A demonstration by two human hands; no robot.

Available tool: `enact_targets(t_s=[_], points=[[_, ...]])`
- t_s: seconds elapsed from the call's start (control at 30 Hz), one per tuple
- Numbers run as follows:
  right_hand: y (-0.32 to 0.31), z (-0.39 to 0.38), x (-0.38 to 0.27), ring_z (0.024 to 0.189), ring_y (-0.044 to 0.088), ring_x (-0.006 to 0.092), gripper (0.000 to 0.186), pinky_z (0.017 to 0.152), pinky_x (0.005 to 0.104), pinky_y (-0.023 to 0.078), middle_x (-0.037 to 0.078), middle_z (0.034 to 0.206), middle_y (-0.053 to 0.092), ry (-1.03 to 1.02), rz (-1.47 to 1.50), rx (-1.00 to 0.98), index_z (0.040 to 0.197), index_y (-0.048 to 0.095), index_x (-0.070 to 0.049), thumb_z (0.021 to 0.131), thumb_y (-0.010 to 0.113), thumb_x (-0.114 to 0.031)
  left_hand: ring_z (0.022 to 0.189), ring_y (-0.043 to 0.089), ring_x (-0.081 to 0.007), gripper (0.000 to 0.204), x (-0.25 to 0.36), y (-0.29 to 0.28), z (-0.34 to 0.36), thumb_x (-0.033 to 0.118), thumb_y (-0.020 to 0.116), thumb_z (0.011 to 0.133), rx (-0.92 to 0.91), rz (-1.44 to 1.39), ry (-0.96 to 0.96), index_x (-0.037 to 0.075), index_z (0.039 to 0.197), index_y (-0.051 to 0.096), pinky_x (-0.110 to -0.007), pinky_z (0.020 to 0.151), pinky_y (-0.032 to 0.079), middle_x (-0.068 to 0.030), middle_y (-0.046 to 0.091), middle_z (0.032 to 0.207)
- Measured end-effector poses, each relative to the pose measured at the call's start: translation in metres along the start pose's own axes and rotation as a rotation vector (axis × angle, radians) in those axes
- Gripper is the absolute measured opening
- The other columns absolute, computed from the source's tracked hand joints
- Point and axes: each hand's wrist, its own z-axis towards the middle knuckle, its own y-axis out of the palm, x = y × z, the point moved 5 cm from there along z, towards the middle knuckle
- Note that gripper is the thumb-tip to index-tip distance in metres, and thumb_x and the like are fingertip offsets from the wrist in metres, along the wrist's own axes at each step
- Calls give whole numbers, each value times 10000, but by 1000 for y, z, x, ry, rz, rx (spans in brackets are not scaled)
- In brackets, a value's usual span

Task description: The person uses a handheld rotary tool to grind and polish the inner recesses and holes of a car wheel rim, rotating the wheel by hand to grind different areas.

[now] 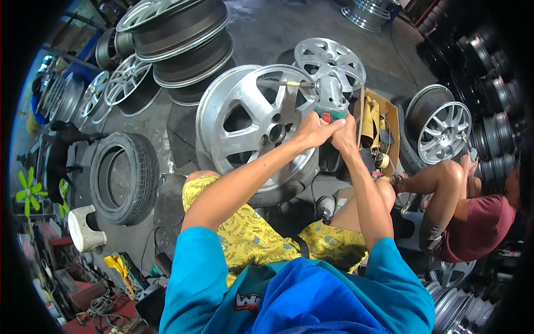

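Note:
A large silver alloy wheel rim (240, 146) leans in front of my knees, with a black tire (278, 196) beneath it. My left hand (316, 131) and my right hand (345, 133) are both closed around the green body of a grinder (330, 93), which has a grey metal head and a red switch. From its head a thin shaft with a yellow section points left, over the upper part of the rim, its tip near a spoke opening. Whether the tip touches the metal I cannot tell. The fingers are partly hidden behind the tool.
Beyond stands another rim (332, 62); stacked rims (186, 42) rise at the far left. A tire (125, 178), a black dog (59, 153) and a white stool (85, 231) are on the left. To my right are a cardboard box (391, 114) and a seated co-worker (481, 225) by another rim (443, 133).

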Motion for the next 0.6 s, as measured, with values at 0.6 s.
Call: enact_targets(t_s=[0.6], points=[[-9,-9,-8,1000,731,370,567,873,424,548,220,1028,743,15,-97,-92,1167,652,-4,720,868,-278,562,465,-48,490,1,11,-18,473,755,893,139,-102,0,79,614,670,-275,527,377,53,584,588]])
